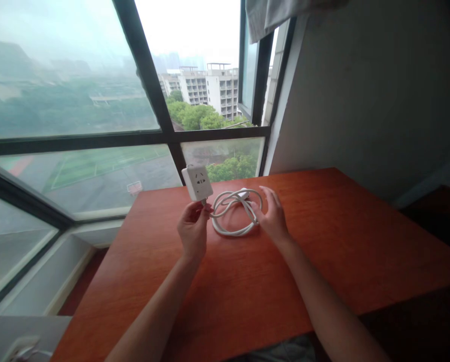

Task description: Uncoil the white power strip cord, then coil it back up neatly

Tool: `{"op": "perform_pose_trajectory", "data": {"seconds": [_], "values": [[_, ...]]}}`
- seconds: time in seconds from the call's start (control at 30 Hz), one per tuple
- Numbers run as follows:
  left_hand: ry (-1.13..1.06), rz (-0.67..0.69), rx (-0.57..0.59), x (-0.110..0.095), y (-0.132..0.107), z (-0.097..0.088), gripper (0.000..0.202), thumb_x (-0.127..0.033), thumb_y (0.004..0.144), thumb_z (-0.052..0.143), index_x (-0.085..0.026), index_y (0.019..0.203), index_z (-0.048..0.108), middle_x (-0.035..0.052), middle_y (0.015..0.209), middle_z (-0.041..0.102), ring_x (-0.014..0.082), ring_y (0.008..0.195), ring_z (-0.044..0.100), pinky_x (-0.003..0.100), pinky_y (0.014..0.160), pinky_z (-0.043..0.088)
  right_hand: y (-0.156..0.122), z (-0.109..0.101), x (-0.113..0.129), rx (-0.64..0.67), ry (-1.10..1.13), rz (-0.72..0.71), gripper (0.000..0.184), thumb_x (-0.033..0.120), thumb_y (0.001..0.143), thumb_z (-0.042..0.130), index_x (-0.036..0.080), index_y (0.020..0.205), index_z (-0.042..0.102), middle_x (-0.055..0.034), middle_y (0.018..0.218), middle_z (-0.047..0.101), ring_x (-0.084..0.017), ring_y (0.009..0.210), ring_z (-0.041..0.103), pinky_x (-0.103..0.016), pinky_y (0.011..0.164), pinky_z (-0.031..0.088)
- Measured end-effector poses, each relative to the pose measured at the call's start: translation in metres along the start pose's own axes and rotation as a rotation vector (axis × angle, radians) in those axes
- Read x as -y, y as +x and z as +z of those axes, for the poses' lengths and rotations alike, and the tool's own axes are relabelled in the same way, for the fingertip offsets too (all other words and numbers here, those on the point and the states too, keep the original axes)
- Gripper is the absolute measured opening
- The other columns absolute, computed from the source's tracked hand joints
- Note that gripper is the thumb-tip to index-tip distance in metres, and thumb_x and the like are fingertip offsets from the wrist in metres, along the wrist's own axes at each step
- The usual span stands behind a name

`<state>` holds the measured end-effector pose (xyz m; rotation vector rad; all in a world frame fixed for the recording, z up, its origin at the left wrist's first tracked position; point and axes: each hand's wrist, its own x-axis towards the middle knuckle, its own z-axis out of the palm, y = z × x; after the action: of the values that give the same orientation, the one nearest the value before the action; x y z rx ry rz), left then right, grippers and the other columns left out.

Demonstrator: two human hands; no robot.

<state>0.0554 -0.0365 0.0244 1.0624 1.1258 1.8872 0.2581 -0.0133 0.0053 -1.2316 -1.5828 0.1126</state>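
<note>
A white cube-shaped power socket (197, 182) is held up above the red-brown wooden table (323, 236). My left hand (193, 232) is closed on its cable just below the cube. The white cable (234, 213) lies coiled on the table to the right of that hand, with a white plug (243, 193) at its far side. My right hand (272, 215) rests on the right edge of the coil, fingers spread and holding nothing.
Large dark-framed windows (164, 136) stand behind the table's far edge. A grey wall (379, 90) rises to the right. A white object (19, 347) with cords shows at the bottom left on a ledge. The floor drops away left of the table.
</note>
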Motion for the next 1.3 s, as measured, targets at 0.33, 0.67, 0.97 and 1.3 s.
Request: {"op": "perform_pose_trajectory", "data": {"seconds": [0.33,0.67,0.97,1.3], "values": [[-0.399,-0.399,0.174,-0.005,0.01,-0.003,0.02,-0.023,0.068,0.077,-0.018,0.083,0.064,0.0004,0.081,0.065,0.0091,0.076,0.064,0.016,0.063,0.049,-0.003,0.006,-0.01,0.106,-0.071,-0.037,0.061,0.036,0.081,0.061,0.018,0.136,0.043,-0.0153,0.125,0.051,-0.029,0.117,0.05,-0.044,0.099,0.043],[-0.195,-0.611,0.137,0.007,0.021,-0.016,0.025,-0.023,0.064,0.077,-0.014,0.082,0.062,0.0023,0.076,0.068,0.0099,0.065,0.065,0.016,0.052,0.046,0.009,-0.014,-0.022,0.07,-0.024,0.118,0.024,0.036,0.089,0.052,0.02,0.094,0.069,-0.0069,0.086,0.068,-0.022,0.08,0.058,-0.036,0.076,0.047],[0.183,-0.738,0.204,0.016,0.024,-0.025,0.032,-0.031,0.067,0.073,-0.014,0.09,0.058,0.0069,0.081,0.069,0.0146,0.066,0.068,0.018,0.051,0.047,0.013,-0.018,-0.02,0.109,0.414,0.34,0.025,0.033,0.079,0.06,0.017,0.097,0.069,-0.0076,0.099,0.071,-0.023,0.091,0.065,-0.034,0.081,0.051],[0.766,-0.666,0.571,0.009,0.049,-0.052,0.052,-0.063,0.067,0.065,-0.012,0.081,0.061,0.0067,0.061,0.067,0.0117,0.044,0.055,0.019,0.04,0.032,0.012,-0.022,-0.007,0.157,0.485,0.348,0.028,0.041,0.078,0.066,0.016,0.09,0.072,-0.0076,0.09,0.072,-0.023,0.084,0.067,-0.032,0.075,0.052]]}}
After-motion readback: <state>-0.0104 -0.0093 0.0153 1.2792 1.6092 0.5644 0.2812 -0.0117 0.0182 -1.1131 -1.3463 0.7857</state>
